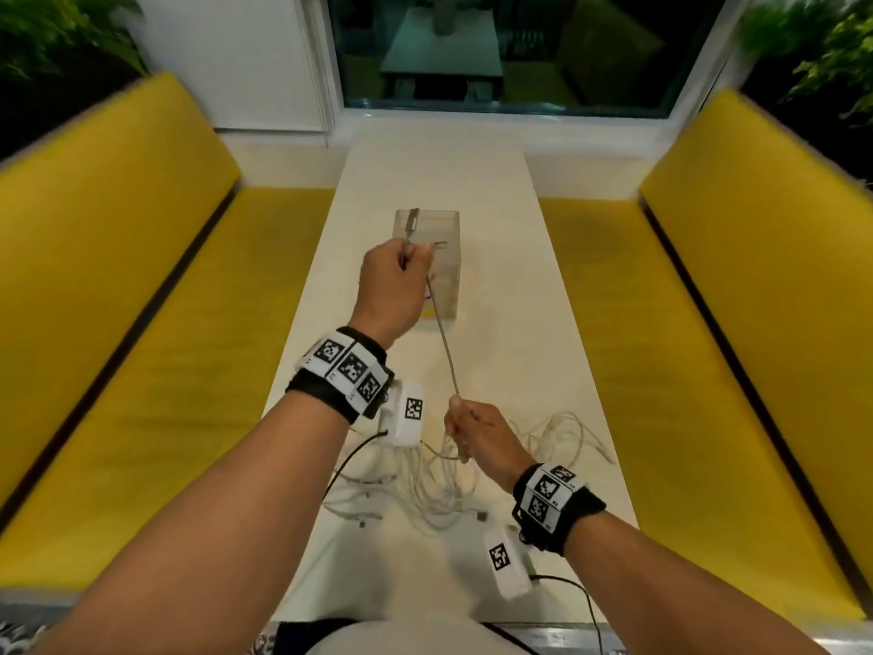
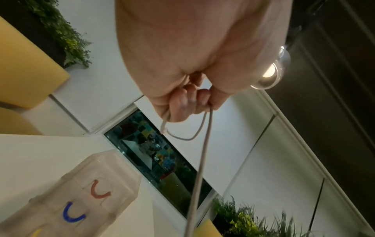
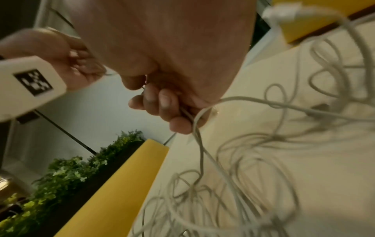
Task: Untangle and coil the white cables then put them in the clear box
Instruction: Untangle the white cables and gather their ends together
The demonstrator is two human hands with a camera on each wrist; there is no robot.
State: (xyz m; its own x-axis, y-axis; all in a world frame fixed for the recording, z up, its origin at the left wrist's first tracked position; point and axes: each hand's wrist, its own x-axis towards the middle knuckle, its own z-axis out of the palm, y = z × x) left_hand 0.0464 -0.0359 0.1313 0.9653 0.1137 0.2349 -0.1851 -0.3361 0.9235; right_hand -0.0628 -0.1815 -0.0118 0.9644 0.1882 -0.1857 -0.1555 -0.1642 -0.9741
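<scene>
One white cable [image 1: 443,341] runs taut between my two hands above the table. My left hand [image 1: 406,262] is raised in front of the clear box [image 1: 446,229] and pinches the cable near its end, with a small loop hanging from the fingers [image 2: 182,102]. A plug end [image 1: 412,220] sticks up above that hand. My right hand [image 1: 460,425] grips the same cable lower down, fingers [image 3: 164,102] curled round it. Under and beside the right hand lies the tangle of white cables [image 1: 425,489], which also fills the right wrist view [image 3: 253,176].
The clear box [image 2: 81,192] stands mid-table and carries red and blue curved marks. The narrow white table [image 1: 543,323] runs between two yellow benches [image 1: 141,276] [image 1: 732,300]. A window and plants lie beyond. Black wrist-camera leads [image 1: 349,460] trail over the near table.
</scene>
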